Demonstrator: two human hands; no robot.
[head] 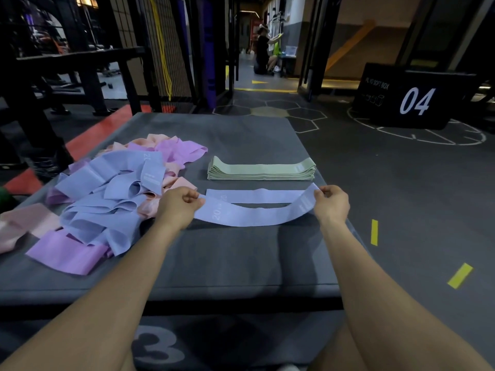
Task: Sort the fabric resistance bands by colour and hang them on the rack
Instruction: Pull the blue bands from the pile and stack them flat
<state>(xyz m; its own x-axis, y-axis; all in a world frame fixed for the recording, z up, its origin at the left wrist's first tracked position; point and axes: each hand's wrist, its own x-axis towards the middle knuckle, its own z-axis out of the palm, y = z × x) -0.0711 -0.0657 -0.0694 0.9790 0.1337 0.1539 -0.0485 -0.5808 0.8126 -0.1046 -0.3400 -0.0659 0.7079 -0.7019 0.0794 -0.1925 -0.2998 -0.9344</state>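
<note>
Both hands — left hand point(179, 207), right hand point(331, 202) — pinch the blue band point(254, 214) taut by its ends, apparently just above the mat point(227, 253).

Loose heap of bands point(112, 194) on the left half of the surface point(241, 263); neat stack of bands point(261, 170) right of the heap, toward the far right side; single flat band point(257, 196) lying just before the stack; another band point(254, 214) stretched just before that one, left hand point(178, 207) at its left end, right hand point(332, 203) at its right end; numbered box point(412, 99) on the floor, behind and right of the surface.
</note>
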